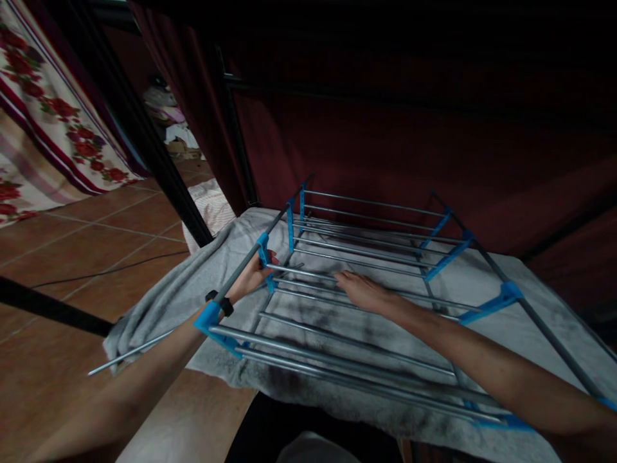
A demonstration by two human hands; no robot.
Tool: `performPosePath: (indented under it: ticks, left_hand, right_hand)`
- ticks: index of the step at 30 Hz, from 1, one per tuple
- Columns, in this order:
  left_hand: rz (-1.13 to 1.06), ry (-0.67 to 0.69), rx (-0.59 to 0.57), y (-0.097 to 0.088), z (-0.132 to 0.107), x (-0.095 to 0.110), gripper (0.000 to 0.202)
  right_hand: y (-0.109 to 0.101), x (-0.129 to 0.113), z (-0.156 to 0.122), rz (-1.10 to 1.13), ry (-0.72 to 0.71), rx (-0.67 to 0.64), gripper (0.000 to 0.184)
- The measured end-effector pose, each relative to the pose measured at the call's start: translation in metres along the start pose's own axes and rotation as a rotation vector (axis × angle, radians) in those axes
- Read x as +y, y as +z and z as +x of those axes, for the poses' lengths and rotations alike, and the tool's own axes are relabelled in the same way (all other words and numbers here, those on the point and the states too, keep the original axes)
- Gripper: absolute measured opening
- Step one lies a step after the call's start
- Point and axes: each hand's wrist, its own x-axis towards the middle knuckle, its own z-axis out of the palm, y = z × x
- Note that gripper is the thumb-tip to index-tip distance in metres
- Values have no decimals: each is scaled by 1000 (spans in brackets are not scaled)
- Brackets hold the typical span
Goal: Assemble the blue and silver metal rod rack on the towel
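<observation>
A metal rack of grey rods joined by blue plastic connectors lies on its side on a grey towel. My left hand wraps around a blue connector on the left side rail, with a dark band on the wrist. Reaching in from the right, my right hand rests palm down on the cross rods in the middle of the rack, its fingers stretched forward and close together.
A loose grey rod lies at the towel's left edge. Brown floor tiles spread to the left, crossed by black bars. A dark red fabric wall stands behind the rack. Floral cloth hangs far left.
</observation>
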Motion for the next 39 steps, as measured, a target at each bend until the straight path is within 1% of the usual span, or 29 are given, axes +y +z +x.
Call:
performPosePath:
  ticks: [4,8,12,15,20,25,31,39]
  left_hand:
    - [-1,-9,-6,-1,-1,-1,38]
    - [-8,-15,10,0,-1,-2,39]
    - [8,-15,37,1,-2,2,38]
    - [33,-25,35,1,-3,5,35]
    - [51,-16,37,1,-2,5,30]
    - [41,-26,31,1,-1,3,30]
    - [79,-42,24,0,-2,6,26]
    - [54,-26,38,-1,-1,3,30]
  right_hand:
    - [6,2,2,-5,-3,-13,16]
    - [7,5,3,-1,-14,-17,15]
    - [8,7,4,13,-20,-9,15]
    - [10,10,4,27,-24,-2,14]
    - [13,14,7,37,-44,-1,14]
    - [10,14,6,48,-57,12,17]
    - [6,10,5,43,-45,-3,19]
    - [5,8,9,100,11,-20,26]
